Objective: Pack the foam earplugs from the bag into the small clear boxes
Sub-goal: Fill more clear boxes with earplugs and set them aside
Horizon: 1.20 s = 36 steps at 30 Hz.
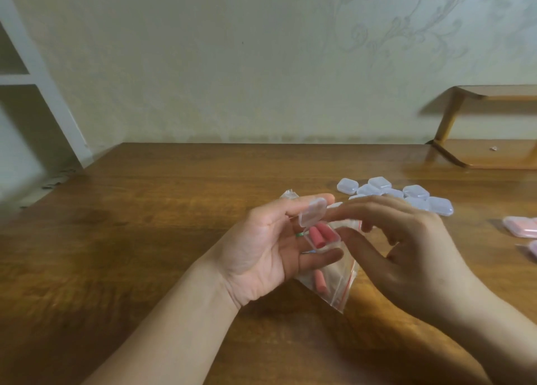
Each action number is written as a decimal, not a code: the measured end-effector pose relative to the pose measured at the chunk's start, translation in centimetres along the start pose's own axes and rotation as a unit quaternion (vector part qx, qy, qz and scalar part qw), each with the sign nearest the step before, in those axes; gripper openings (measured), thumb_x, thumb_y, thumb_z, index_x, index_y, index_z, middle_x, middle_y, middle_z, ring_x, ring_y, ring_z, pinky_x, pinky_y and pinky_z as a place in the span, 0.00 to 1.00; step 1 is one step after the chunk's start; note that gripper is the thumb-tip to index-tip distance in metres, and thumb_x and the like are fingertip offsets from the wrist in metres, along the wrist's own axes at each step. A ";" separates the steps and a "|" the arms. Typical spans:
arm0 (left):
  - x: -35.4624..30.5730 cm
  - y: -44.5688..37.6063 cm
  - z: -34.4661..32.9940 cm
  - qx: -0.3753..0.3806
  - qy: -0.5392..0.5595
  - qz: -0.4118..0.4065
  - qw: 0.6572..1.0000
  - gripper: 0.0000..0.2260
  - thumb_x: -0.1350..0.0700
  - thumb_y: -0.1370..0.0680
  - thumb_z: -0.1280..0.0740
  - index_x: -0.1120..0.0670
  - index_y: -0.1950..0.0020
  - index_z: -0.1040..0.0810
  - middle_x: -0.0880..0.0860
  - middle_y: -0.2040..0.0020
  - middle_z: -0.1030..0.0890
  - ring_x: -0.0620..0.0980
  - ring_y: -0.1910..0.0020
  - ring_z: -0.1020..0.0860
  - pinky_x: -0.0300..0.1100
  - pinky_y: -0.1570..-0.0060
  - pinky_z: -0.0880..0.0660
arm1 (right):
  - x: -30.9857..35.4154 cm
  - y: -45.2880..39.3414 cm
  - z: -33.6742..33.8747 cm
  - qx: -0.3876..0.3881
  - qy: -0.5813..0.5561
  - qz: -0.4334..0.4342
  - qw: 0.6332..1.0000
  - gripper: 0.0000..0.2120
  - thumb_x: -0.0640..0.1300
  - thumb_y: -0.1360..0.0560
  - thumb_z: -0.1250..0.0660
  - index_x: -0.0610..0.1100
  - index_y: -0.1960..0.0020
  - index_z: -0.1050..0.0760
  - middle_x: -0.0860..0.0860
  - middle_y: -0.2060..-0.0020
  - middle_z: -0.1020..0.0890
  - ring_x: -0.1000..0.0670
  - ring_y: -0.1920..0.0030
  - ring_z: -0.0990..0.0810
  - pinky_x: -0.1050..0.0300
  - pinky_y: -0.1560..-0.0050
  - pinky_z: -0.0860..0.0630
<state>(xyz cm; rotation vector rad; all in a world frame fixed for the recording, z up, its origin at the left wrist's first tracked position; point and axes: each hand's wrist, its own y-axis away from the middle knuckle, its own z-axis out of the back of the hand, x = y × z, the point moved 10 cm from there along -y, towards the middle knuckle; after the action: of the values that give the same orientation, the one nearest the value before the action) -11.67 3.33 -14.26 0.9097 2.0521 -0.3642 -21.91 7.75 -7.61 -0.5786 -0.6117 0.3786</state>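
Observation:
My left hand [261, 245] holds a small clear box [321, 235] with its lid [312, 211] hinged up. Two pink foam earplugs [319, 235] lie inside the box. My right hand [412, 254] hovers beside the box, its fingertips at the box's right edge and near the lid. Under both hands lies a clear zip bag [334, 283] with a red seal line; a pink earplug [319, 280] shows inside it. Whether my right hand pinches the bag is hidden.
Several closed empty clear boxes [406, 194] lie in a cluster on the wooden table [145, 210] behind my right hand. Boxes filled with pink [521, 227] sit at the right edge. A wooden shelf [491, 152] stands at the back right.

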 end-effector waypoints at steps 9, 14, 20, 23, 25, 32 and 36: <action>-1.1 0.3 0.7 -0.075 -0.224 -0.055 0.970 0.24 0.67 0.23 0.32 0.47 0.31 0.25 0.49 0.35 0.20 0.49 0.41 0.18 0.45 0.51 0.19 | -1.5 -0.1 -0.4 0.015 -0.125 -0.088 0.988 0.09 0.55 0.24 0.38 0.57 0.48 0.21 0.57 0.59 0.17 0.53 0.59 0.21 0.65 0.67 0.28; -1.0 0.5 -0.8 -0.027 -0.274 -0.069 0.959 0.34 0.73 0.22 0.37 0.40 0.25 0.34 0.49 0.25 0.30 0.48 0.35 0.22 0.63 0.38 0.25 | -1.3 0.1 -1.3 0.045 -0.111 -0.096 0.988 0.07 0.55 0.26 0.33 0.58 0.49 0.21 0.58 0.58 0.19 0.53 0.61 0.22 0.67 0.67 0.29; -1.1 0.5 -1.8 0.000 -0.300 -0.105 0.948 0.37 0.72 0.22 0.37 0.38 0.23 0.40 0.53 0.29 0.25 0.52 0.37 0.20 0.50 0.51 0.18 | -1.6 0.3 -1.6 0.043 -0.213 -0.136 0.967 0.07 0.44 0.26 0.29 0.54 0.49 0.19 0.57 0.58 0.16 0.58 0.63 0.20 0.70 0.64 0.28; -1.6 0.4 -1.9 -0.030 -0.313 -0.141 0.939 0.32 0.68 0.22 0.34 0.40 0.25 0.36 0.49 0.31 0.23 0.50 0.37 0.20 0.42 0.51 0.19 | -2.2 0.0 -1.6 0.041 -0.302 -0.166 0.938 0.08 0.40 0.26 0.29 0.48 0.48 0.19 0.52 0.57 0.14 0.52 0.60 0.16 0.58 0.59 0.20; -2.7 0.7 -1.9 -0.089 -0.392 -0.199 0.894 0.26 0.58 0.25 0.29 0.38 0.31 0.30 0.43 0.34 0.21 0.45 0.40 0.19 0.41 0.52 0.18 | -3.6 0.0 -1.1 0.004 -0.359 -0.209 0.910 0.07 0.41 0.27 0.29 0.44 0.49 0.20 0.51 0.61 0.14 0.54 0.65 0.18 0.61 0.64 0.23; -4.6 2.2 -2.8 -0.188 -0.519 -0.305 0.776 0.16 0.54 0.29 0.25 0.39 0.45 0.22 0.37 0.50 0.16 0.36 0.49 0.18 0.31 0.55 0.21 | -5.3 0.2 -1.5 0.000 -0.436 -0.280 0.855 0.08 0.39 0.27 0.30 0.38 0.50 0.25 0.42 0.63 0.17 0.47 0.65 0.21 0.53 0.63 0.22; -4.4 1.6 -5.1 -0.194 -0.515 -0.337 0.763 0.15 0.49 0.31 0.26 0.43 0.45 0.21 0.39 0.51 0.16 0.38 0.51 0.17 0.32 0.55 0.21 | -5.2 0.3 0.8 -0.003 -0.448 -0.261 0.855 0.08 0.37 0.26 0.30 0.37 0.48 0.25 0.42 0.56 0.16 0.45 0.59 0.16 0.53 0.57 0.19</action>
<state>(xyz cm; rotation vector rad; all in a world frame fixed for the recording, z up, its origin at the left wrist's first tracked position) -11.82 5.13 -7.59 -0.3384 1.2153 -0.6107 -26.42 5.72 -9.44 -0.1849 -1.6313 0.1055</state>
